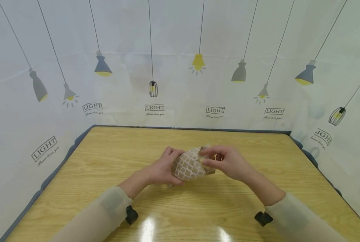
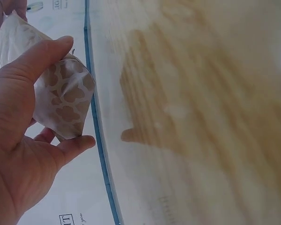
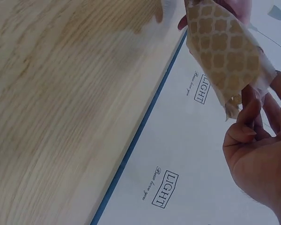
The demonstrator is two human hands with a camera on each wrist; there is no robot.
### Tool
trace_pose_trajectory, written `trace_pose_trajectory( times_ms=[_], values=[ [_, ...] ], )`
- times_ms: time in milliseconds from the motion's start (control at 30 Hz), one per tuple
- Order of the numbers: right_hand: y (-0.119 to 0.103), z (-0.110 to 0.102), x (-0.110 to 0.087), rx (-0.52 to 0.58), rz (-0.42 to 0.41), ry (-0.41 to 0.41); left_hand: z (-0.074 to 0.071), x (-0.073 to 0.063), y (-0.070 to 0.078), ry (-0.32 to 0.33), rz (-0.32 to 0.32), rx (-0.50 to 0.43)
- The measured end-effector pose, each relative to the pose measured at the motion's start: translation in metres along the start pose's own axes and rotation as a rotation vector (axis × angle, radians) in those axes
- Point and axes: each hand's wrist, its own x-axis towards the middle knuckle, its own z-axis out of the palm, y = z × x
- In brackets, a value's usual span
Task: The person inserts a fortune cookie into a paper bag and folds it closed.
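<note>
A tan paper bag [image 1: 189, 165] with a white lattice pattern is held tilted above the table [image 1: 216, 208]. My left hand [image 1: 163, 168] grips its lower left end, thumb on one side and fingers round the other; the left wrist view shows that folded end of the bag [image 2: 68, 96] between them. At the opposite, torn-looking open end is my right hand [image 1: 232, 163], its curled fingers and thumb pinching the bag's edge. In the right wrist view the fingertips partly go behind the rim of the bag [image 3: 225, 47], and what lies inside is hidden.
A white cloth backdrop [image 1: 180, 80] printed with hanging lamps and "LIGHT" labels surrounds the table on its back and sides. A dark blue edge [image 1: 192, 128] runs along the table's far border. Black wrist mounts [image 1: 131, 215] sit at both sleeves.
</note>
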Motion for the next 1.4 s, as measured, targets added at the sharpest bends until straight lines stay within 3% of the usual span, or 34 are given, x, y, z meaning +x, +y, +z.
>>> trace_pose_trajectory(
  times_ms=[267,533,1100,1400],
  values=[
    [0.008,-0.013,-0.010,-0.026,-0.024,0.084,-0.002,-0.002,0.001,0.013,-0.017,-0.007],
    [0.018,-0.014,-0.010,-0.016,-0.076,0.057,-0.003,-0.003,0.000,0.015,-0.018,-0.002],
    [0.014,0.000,-0.007,-0.001,-0.009,0.040,0.000,-0.001,-0.001,0.011,-0.002,-0.012],
    [0.017,0.005,-0.003,-0.009,-0.024,0.047,0.001,-0.001,0.001,0.014,-0.008,-0.018]
  ],
)
